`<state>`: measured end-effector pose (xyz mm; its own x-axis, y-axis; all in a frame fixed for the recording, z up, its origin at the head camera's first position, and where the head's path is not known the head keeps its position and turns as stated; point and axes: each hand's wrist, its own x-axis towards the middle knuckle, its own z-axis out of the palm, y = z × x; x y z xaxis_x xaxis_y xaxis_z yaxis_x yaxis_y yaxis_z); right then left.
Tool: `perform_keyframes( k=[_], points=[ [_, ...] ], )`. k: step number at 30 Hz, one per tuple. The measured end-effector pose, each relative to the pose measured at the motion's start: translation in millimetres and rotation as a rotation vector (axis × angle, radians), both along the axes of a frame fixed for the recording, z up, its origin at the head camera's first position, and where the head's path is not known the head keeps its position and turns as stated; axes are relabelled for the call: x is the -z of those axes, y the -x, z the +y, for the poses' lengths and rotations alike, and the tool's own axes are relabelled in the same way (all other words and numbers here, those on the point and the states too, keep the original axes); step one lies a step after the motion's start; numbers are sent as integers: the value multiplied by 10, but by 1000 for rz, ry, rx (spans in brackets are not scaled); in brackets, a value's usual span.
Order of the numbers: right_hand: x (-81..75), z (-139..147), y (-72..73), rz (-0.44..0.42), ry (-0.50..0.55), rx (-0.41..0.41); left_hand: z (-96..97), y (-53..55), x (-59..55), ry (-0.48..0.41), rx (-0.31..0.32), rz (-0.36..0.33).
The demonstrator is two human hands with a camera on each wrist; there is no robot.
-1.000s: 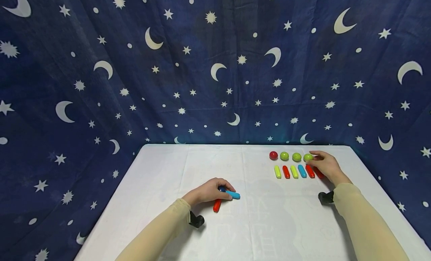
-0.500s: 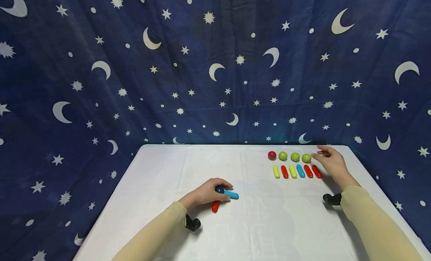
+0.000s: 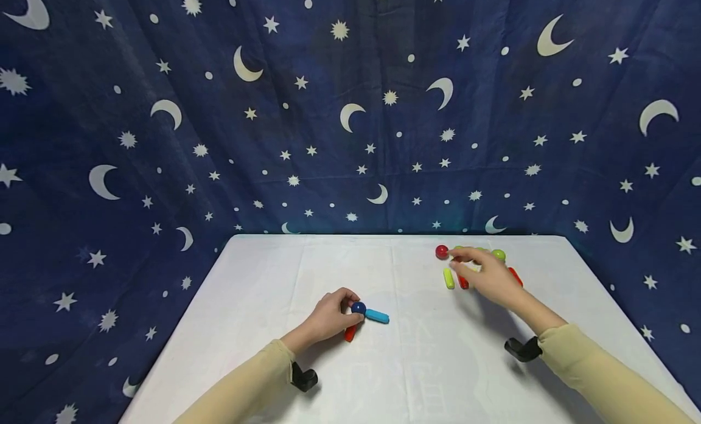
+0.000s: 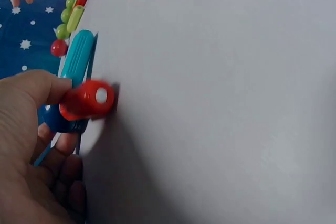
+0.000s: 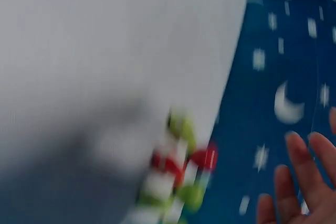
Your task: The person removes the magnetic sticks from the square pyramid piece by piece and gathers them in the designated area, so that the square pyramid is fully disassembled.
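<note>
My left hand pinches a dark blue ball between thumb and fingers, low over the table at the middle left. A light blue stick points right from the ball. A red stick points toward me; its end has a white dot in the left wrist view. My right hand hovers over the rows at the back right, fingers loosely bent and holding nothing visible. Its fingertips are near a red ball. That hand partly hides the green balls and several sticks.
A yellow-green stick and a red stick lie below the red ball. Right of the hand are a green ball and another red stick. A starry blue cloth hangs behind the white table.
My right hand has left the right end of the rows and moved left over them. My left hand has drawn back slightly left, baring more of the blue ball and light blue stick.
</note>
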<state>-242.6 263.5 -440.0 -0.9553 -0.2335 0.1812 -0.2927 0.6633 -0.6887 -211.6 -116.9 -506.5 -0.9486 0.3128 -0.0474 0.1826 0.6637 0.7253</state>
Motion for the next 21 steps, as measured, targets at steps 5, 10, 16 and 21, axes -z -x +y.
perform_keyframes(
  k=[5,10,16,21],
  points=[
    [242,-556,-171,-132,-70,-173,111,78,2,-39,52,13],
    [497,-948,-247,-232,-85,-240,255,181,-1,-50,91,-4],
    [585,-1113,-225,-229,-100,-199,348,213,-32,-44,99,-51],
    [602,-1147,-187,-218,-117,-204,337,206,-60,-63,95,-87]
  ],
)
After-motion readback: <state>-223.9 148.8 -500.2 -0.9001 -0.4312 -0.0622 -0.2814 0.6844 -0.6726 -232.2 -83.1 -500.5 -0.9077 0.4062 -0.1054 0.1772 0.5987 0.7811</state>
